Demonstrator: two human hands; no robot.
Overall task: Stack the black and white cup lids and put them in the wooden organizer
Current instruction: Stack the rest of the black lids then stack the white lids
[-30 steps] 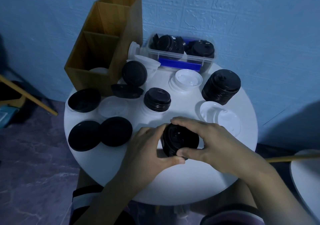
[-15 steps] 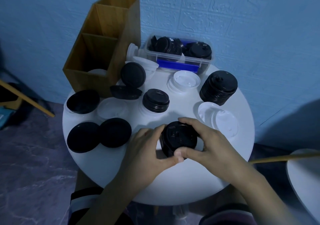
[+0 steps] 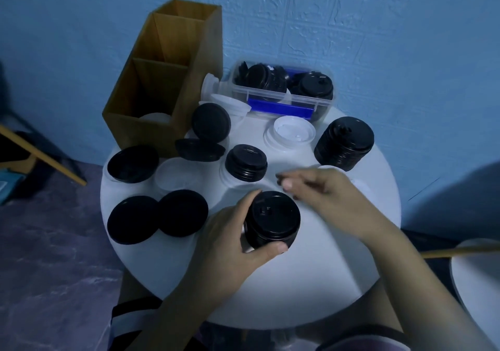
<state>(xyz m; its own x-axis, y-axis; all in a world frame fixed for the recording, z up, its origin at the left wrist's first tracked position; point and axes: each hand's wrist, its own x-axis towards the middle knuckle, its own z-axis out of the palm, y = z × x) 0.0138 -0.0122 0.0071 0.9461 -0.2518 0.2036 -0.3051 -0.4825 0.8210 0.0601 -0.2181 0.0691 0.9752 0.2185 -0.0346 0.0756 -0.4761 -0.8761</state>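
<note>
1. We see the left hand (image 3: 230, 242) gripping a stack of black round plastic cup lids (image 3: 272, 222), thumb and fingers curled round its side, at the near middle of the round white table (image 3: 297, 283).
2. The right hand (image 3: 324, 194) hovers just behind the stack, blurred, not touching it. Its fingers are loosely bent and we see nothing in them.
3. The tall wooden compartment organizer (image 3: 130, 131) stands at the table's far left, well apart from the held stack.

Probably a home corner, small round table (image 3: 311, 283), blue textured wall (image 3: 378, 39), marbled floor (image 3: 54, 283)
</note>
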